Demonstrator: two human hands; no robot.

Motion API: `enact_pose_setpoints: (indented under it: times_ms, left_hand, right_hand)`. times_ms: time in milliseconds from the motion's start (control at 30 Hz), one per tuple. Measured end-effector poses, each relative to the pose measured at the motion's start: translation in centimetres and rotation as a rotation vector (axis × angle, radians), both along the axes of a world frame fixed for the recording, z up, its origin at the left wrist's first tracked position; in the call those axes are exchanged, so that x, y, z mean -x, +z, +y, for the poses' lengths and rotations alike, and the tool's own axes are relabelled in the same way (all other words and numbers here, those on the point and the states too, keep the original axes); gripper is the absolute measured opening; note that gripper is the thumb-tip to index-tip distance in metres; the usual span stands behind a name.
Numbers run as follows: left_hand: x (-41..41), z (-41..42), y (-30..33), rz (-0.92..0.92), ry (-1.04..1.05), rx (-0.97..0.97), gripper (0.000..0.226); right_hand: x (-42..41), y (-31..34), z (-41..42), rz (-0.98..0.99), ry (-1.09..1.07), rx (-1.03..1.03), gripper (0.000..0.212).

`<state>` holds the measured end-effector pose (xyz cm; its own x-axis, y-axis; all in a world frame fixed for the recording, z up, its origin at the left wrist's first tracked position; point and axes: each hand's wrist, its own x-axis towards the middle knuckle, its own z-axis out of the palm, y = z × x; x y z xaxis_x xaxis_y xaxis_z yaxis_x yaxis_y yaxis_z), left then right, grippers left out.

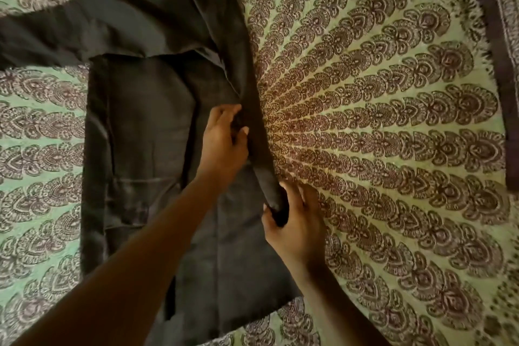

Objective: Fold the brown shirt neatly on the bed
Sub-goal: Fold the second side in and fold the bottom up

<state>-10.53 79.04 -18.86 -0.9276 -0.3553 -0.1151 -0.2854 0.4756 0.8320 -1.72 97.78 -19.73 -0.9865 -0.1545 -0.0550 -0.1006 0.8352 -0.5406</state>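
Item: brown shirt (151,126), lying flat on the bed (379,126) over a green patterned bedsheet, left sleeve (42,36) spread outward.

Step in hand, as judged: folding the right sleeve (258,149) inward along the body.

Left hand (224,143): grip pinched on the sleeve mid-length.

Right hand (295,219): grip clamped around the cuff end.

Next move calls for laying this strip flat, edges aligned, 2 hands together.

Both arms reach forward — left grip (224,137) and right grip (292,219) pinched closed.
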Motion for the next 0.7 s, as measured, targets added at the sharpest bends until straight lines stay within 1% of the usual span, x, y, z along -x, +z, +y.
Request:
enact_pose_setpoints:
  times_ms: [67,100,167,200,233,300,333,367,400,433,500,567,633,700]
  left_hand:
    - [-0.9,0.4,0.0,-0.044,0.013,-0.092,0.064]
    - [-1.6,0.7,0.0,-0.098,0.016,-0.157,0.071]
    - [-3.5,1.6,0.4,-0.181,-0.044,-0.231,0.077]
    - [-4.5,2.1,0.6,-0.189,-0.119,-0.22,0.075]
    - [-5.5,2.6,0.8,-0.189,-0.19,-0.198,0.068]
    - [-7.3,3.1,0.7,-0.203,-0.279,-0.163,0.046]
    - [-8.2,3.2,0.6,-0.211,-0.285,-0.143,0.036]
    - [-8.9,3.2,0.4,-0.216,-0.272,-0.125,0.031]
    - [-9.6,3.2,0.4,-0.212,-0.251,-0.115,0.031]
    - [-10.3,3.1,0.5,-0.199,-0.239,-0.109,0.037]
    - [-11.8,2.7,0.6,-0.187,-0.226,-0.139,0.056]
    - [-13.0,2.1,0.6,-0.203,-0.212,-0.185,0.073]
    - [-14.2,1.5,0.4,-0.232,-0.197,-0.207,0.085]
    - [-15.1,1.1,0.4,-0.267,-0.174,-0.222,0.094]
  right_hand:
    - [-1.7,0.2,0.6,0.004,0.015,-0.058,0.051]
    - [-2.7,0.2,0.8,0.011,0.01,-0.085,0.051]
    - [-4.8,0.3,1.0,0.031,-0.017,-0.103,0.052]
    - [-5.9,0.4,1.0,0.039,-0.033,-0.089,0.051]
    - [-6.7,0.4,1.0,0.045,-0.043,-0.068,0.051]
    - [-8.8,0.3,0.9,0.07,-0.059,-0.042,0.054]
    - [-9.7,0.3,0.8,0.089,-0.075,-0.037,0.056]
    - [-10.5,0.4,0.6,0.101,-0.102,-0.025,0.059]
    - [-11.1,0.5,0.3,0.1,-0.134,-0.006,0.06]
    - [-11.8,0.7,0.0,0.09,-0.162,0.016,0.06]
    - [-13.0,1.1,-0.7,0.059,-0.197,0.046,0.06]
    - [-14.1,1.3,-1.3,0.05,-0.179,0.06,0.061]
    - [-15.3,1.4,-1.8,0.055,-0.075,0.083,0.063]
    - [-16.3,1.5,-2.2,0.003,0.055,0.104,0.064]
